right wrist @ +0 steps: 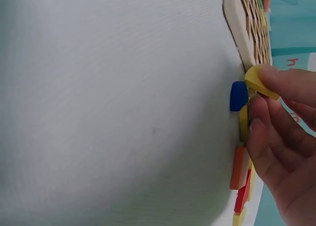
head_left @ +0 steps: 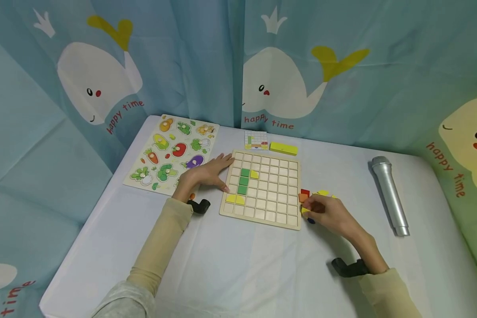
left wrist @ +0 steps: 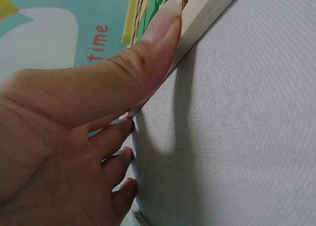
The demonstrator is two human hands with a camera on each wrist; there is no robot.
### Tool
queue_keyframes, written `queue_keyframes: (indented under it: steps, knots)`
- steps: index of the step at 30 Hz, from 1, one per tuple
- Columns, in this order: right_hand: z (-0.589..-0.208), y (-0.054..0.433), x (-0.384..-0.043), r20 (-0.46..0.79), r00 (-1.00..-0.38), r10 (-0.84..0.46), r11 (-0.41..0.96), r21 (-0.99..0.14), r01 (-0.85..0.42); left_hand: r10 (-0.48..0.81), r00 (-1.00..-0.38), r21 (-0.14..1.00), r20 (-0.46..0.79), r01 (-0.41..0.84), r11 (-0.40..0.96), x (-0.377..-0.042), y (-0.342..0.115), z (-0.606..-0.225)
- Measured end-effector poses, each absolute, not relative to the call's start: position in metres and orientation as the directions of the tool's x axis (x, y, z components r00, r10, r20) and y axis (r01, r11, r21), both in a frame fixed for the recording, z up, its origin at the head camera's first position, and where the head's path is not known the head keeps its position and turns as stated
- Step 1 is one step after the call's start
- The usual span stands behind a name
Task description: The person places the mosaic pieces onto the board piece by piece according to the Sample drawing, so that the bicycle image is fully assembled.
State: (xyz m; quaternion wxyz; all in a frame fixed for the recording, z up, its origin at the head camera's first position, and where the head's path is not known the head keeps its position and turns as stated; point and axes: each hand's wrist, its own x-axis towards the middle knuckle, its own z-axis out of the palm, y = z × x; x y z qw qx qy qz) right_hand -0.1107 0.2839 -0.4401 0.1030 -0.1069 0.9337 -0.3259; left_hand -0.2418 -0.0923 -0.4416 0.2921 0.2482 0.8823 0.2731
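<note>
Jutting from the pinching right hand [head_left: 331,214], a yellow piece [right wrist: 253,79].

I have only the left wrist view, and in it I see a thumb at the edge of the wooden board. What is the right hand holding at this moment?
Observer: The right hand pinches a yellow piece.
Operator: Thank you. Is there some piece of another colour close to it?
Observer: Yes, the right wrist view shows a blue piece lying near the yellow one.
Operator: And what object is farther to the right, past this hand?
Observer: In the head view, a silver microphone lies there.
</note>
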Motion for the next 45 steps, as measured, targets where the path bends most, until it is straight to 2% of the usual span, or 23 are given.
queue_keyframes:
  steps: [7, 13, 29, 45]
  knots:
    - [-0.44, 0.276, -0.116, -0.107, -0.958, -0.266, 0.731, -0.67, -0.128, 0.6, -0.706, 0.625, -0.377, 0.284, 0.727, -0.241, -0.093, -0.441]
    - [-0.442, 0.26, -0.121, -0.114, -0.942, -0.315, 0.673, -0.727, -0.137, 0.597, -0.711, 0.629, -0.373, 0.279, 0.726, -0.241, -0.095, -0.441]
    - [-0.441, 0.201, -0.136, -0.133, -0.912, -0.387, 0.654, -0.737, -0.17, 0.598, -0.712, 0.636, -0.368, 0.277, 0.72, -0.242, -0.095, -0.442]
    - [-0.445, 0.154, -0.15, -0.042, -0.865, -0.5, 0.543, -0.793, -0.275, 0.585, -0.715, 0.617, -0.382, 0.274, 0.738, -0.242, -0.093, -0.44]
